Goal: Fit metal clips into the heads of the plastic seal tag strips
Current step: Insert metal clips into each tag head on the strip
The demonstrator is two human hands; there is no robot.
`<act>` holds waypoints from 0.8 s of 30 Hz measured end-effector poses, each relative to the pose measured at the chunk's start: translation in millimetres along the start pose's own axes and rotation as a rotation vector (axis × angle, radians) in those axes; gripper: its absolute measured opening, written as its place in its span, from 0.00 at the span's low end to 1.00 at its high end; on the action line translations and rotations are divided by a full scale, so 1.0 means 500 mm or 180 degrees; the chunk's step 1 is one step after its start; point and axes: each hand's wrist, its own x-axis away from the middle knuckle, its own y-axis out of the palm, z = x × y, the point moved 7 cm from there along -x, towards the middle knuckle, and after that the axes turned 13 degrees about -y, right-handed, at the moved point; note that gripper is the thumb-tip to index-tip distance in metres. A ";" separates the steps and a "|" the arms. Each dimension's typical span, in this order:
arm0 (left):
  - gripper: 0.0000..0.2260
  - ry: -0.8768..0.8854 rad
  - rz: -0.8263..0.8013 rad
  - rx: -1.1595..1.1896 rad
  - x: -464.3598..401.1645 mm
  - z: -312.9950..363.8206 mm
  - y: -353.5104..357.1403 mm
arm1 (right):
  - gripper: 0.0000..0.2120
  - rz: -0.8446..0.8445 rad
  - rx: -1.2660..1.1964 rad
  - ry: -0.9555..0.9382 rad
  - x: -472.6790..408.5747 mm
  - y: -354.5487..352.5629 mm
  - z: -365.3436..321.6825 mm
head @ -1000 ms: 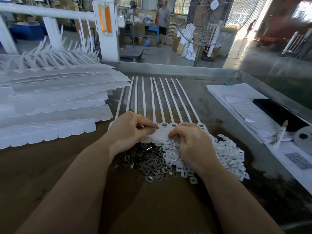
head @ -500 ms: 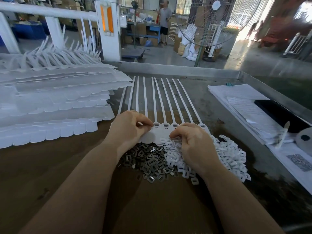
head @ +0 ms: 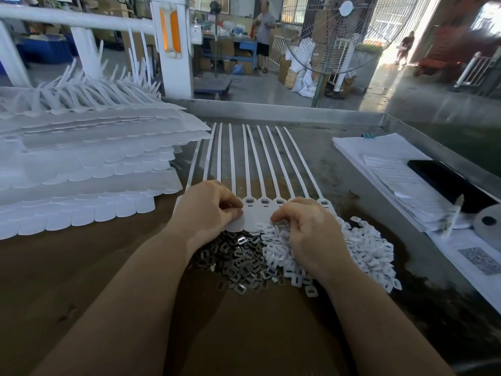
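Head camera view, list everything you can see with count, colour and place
Plastic seal tag strips: about ten, white, fanned on the bench centre.
Metal clips: many, grey, heap below the left hand.
Small plastic pieces: many, white, heap under and right of the right hand.
Stacked tag sheets: several layers, translucent white, left.
Papers: one stack, white, right.
Flat slab: one, black, on the papers.
Hands: left pinching at the strip heads; right curled on the white heap.

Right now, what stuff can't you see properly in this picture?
All in the head view:
- The tag heads under the left hand: its knuckles cover them.
- What the right hand pinches, if anything: its curled fingers hide it.
- Whether the visible tag strip heads hold clips: too small to tell.
- The print on the papers: too small.
- The grey disc: cut off by the right edge.
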 end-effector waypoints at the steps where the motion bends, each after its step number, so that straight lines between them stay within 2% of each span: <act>1: 0.06 0.0013 -0.0018 -0.0038 0.000 0.001 0.002 | 0.14 -0.0007 -0.0005 0.0005 0.000 0.000 0.000; 4: 0.03 -0.0004 -0.0052 0.0007 -0.001 0.000 0.006 | 0.13 -0.0015 -0.0018 0.0023 -0.001 0.000 -0.001; 9: 0.05 -0.0043 -0.0186 0.0444 0.002 -0.001 0.013 | 0.14 0.0114 0.0097 0.0103 0.001 -0.006 0.004; 14: 0.03 -0.0125 -0.0057 0.0866 -0.019 0.008 0.002 | 0.13 0.0097 0.0316 0.0294 0.003 -0.007 0.018; 24: 0.03 -0.0412 -0.0206 0.0338 -0.072 0.014 0.021 | 0.12 -0.0178 0.0281 0.0340 0.001 0.003 0.016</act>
